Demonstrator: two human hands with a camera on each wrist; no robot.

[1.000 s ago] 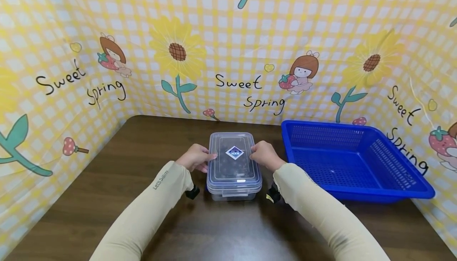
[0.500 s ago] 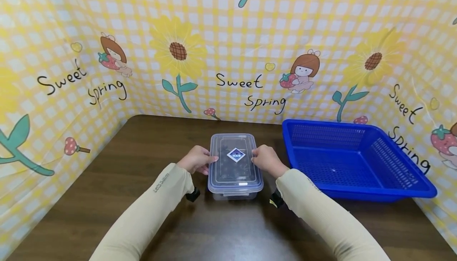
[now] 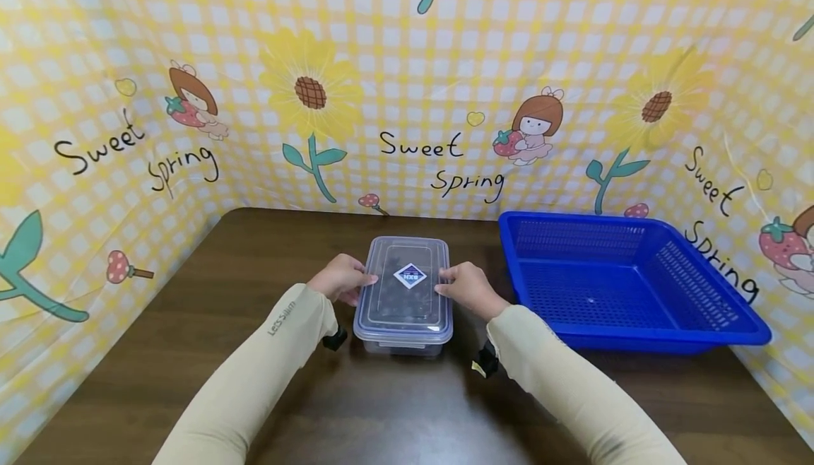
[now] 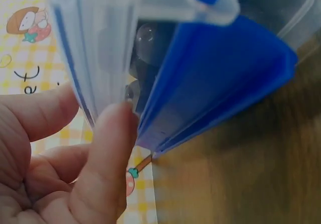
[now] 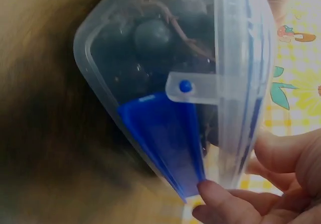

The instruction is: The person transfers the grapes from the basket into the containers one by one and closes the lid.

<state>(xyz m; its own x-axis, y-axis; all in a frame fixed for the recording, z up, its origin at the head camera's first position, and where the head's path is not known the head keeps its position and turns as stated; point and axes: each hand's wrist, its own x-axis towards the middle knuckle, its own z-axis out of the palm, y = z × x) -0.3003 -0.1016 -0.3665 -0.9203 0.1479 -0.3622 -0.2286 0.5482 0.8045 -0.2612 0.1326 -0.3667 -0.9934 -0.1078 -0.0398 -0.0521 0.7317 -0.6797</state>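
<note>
A clear plastic food box [image 3: 407, 288] with a lidded top and a diamond-shaped label stands on the table before me. Dark round fruit [image 5: 153, 38], perhaps grapes, shows through its wall beside a thin brown stem. My left hand [image 3: 342, 278] grips the lid's rim on the left side, as the left wrist view shows close up, near a blue flap [image 4: 220, 73] angled out from the wall. On the opposite side my right hand [image 3: 473, 287] pinches the rim, thumb on top. Its fingers reach below, by another blue flap [image 5: 163, 138].
A blue plastic basket [image 3: 591, 295] with perforated walls stands to the right, close to my right forearm. The brown wooden table [image 3: 254, 380] meets a yellow checked cloth [image 3: 394, 83] at the back and sides.
The box's front end has swung slightly to the left. Both hands remain at its sides and shift a little with it.
</note>
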